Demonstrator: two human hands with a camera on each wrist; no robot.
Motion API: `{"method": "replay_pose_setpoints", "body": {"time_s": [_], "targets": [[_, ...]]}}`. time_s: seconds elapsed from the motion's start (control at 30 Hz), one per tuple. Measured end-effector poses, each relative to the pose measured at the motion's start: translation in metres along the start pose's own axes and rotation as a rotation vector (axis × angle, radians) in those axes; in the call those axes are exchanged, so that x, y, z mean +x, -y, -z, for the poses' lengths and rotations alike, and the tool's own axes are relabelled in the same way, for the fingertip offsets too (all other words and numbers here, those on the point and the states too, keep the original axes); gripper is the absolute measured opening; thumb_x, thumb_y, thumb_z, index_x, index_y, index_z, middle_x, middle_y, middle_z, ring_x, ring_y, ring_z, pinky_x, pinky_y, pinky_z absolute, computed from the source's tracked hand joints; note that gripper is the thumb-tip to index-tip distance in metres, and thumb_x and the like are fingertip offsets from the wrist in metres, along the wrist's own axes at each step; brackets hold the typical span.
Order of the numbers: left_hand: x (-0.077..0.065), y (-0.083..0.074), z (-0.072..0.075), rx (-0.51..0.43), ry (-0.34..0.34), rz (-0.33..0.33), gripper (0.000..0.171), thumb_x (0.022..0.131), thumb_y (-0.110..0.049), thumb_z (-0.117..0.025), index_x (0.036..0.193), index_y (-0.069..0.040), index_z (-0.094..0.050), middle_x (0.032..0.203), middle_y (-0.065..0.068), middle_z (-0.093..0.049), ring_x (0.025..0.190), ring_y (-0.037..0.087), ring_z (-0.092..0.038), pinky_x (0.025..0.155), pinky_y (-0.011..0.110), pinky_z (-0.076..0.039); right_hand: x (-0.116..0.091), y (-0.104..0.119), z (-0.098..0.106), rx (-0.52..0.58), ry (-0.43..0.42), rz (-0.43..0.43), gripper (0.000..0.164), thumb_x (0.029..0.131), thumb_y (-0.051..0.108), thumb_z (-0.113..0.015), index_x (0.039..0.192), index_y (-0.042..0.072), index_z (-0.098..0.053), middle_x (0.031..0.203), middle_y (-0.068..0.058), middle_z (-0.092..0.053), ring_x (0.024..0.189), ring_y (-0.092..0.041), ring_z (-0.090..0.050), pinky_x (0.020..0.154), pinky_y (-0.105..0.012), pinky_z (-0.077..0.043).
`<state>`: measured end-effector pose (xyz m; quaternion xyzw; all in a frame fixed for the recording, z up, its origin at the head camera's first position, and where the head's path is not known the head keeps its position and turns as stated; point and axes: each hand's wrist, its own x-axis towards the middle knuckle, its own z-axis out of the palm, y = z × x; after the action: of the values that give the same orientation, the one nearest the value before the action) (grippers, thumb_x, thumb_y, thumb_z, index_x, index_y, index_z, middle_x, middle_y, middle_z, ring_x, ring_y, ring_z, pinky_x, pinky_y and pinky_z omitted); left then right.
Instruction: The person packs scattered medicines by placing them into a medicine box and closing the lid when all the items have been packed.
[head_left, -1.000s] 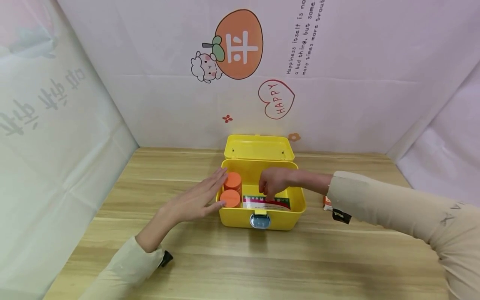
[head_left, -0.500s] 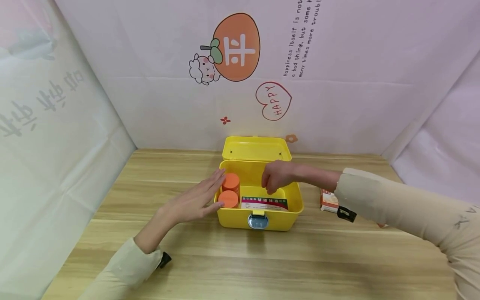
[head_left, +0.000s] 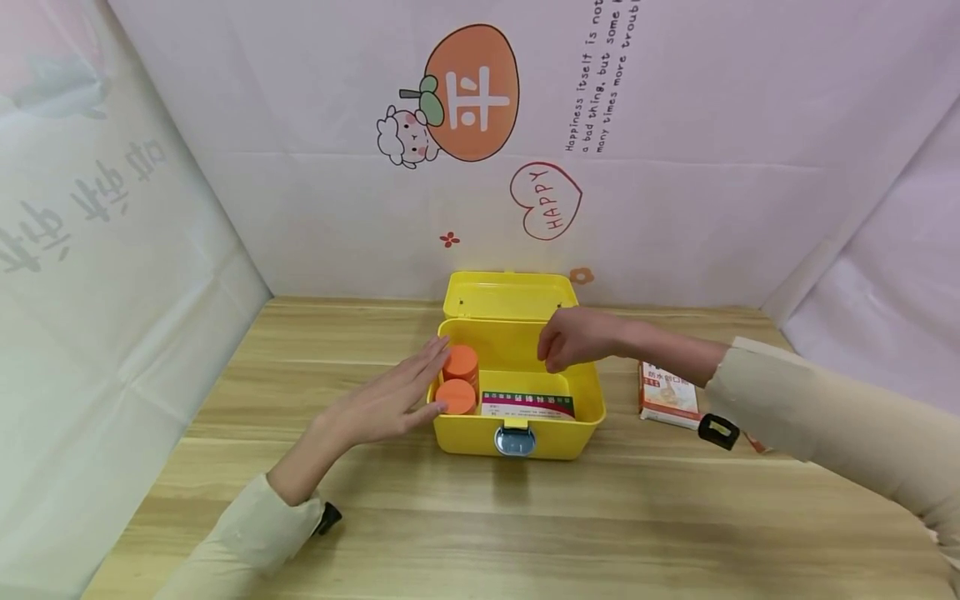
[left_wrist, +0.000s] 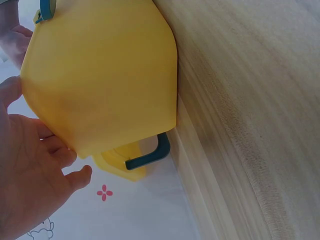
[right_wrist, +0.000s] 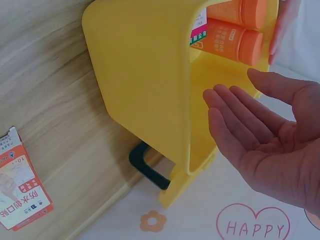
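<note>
A yellow medicine box (head_left: 465,439) stands on the table with its lid (head_left: 510,296) raised. Along its left side are two orange bottles, one with its cap (head_left: 456,397) near the front and one with its cap (head_left: 461,361) behind. A flat medicine carton (head_left: 525,406), white with magenta and green, lies inside at the front. My left hand (head_left: 390,396) rests on the box's left rim with its fingers extended. Over the box's right part hovers my right hand (head_left: 581,337), its fingers loosely bent and nothing between them, as the right wrist view (right_wrist: 270,130) shows.
Right of the box, a white and orange adhesive bandage carton (head_left: 667,396) lies on the wooden table (head_left: 525,525). A small red item (head_left: 756,443) shows partly beneath the right sleeve. A dark green handle (right_wrist: 150,167) sticks out of the yellow box. Printed white cloth (head_left: 315,208) hangs behind.
My right hand has risen from the medicine carton and moved up and right, its fingers loosening. The bandage carton is more exposed. The left hand stays on the rim.
</note>
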<state>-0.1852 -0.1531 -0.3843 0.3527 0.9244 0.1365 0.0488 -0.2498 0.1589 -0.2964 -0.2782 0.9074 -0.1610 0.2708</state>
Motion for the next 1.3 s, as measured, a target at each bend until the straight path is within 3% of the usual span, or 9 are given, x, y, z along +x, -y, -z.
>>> {"method": "replay_pose_setpoints", "body": {"time_s": [0.5,0.83,1.3], "targets": [[0.0,-0.001,0.001,-0.003,-0.006,0.004,0.079,0.103,-0.058,-0.035,0.161,-0.01,-0.008,0.17,0.006,0.0,0.157,0.022,-0.005,0.126,0.045,-0.021,-0.034,-0.02,0.004,0.14,-0.168,-0.017,0.021,0.092,0.009,-0.069,0.109,-0.003,-0.07,0.098,-0.01,-0.074,0.084,-0.017,-0.068,0.084,-0.035,-0.06],[-0.001,-0.002,0.0,-0.009,0.004,0.007,0.08,0.103,-0.059,-0.034,0.161,-0.01,-0.008,0.17,0.004,0.001,0.157,0.022,-0.004,0.126,0.045,-0.02,-0.057,-0.038,0.001,0.273,-0.219,-0.035,0.024,0.094,0.014,-0.068,0.112,-0.002,-0.068,0.096,-0.008,-0.074,0.085,-0.016,-0.067,0.088,-0.04,-0.06],[-0.001,-0.002,0.001,-0.004,0.021,0.022,0.08,0.103,-0.059,-0.035,0.161,-0.011,-0.005,0.17,0.001,0.004,0.157,0.018,-0.001,0.127,0.042,-0.018,-0.079,-0.069,-0.008,0.356,-0.287,-0.093,0.031,0.094,0.02,-0.068,0.116,-0.001,-0.066,0.1,-0.006,-0.074,0.092,-0.018,-0.069,0.081,-0.031,-0.06]]}}
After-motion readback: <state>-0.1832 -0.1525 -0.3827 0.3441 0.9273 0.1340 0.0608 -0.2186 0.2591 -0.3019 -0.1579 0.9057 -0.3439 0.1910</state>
